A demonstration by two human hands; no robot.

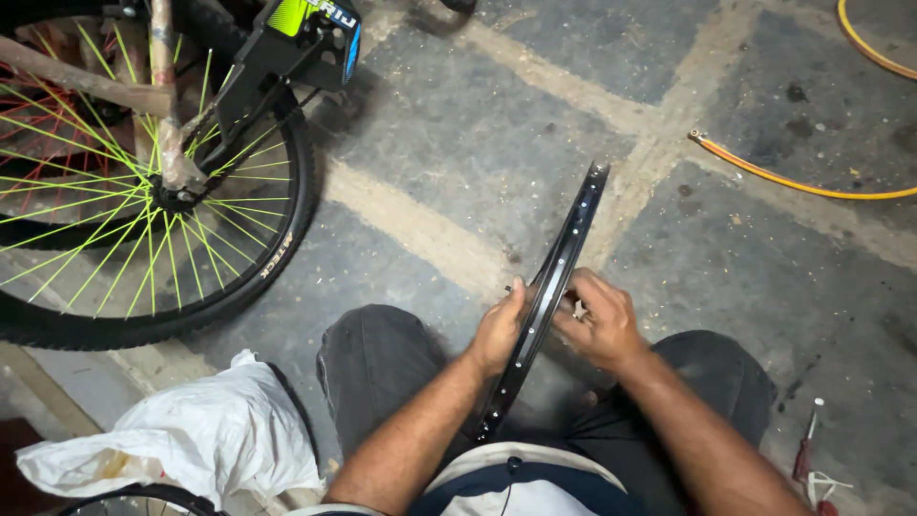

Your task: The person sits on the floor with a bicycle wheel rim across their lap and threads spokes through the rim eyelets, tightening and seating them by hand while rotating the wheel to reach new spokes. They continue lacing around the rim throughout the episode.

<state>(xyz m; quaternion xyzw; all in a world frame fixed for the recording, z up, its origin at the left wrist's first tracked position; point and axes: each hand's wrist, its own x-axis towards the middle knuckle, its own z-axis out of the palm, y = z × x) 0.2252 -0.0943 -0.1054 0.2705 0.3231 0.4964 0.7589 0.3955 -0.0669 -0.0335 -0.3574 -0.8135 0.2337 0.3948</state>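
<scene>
Dim, warm overhead light; soft shadows, sharp focus, darker corners.

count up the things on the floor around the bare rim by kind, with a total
bare black metal bicycle rim, held by left hand and right hand: 1
bicycle wheels with black tyres and neon green spokes: 1, plus part of another at the bottom edge
orange hoses: 2
crumpled white plastic bags: 1
red-handled screwdrivers: 1
total: 7
</scene>
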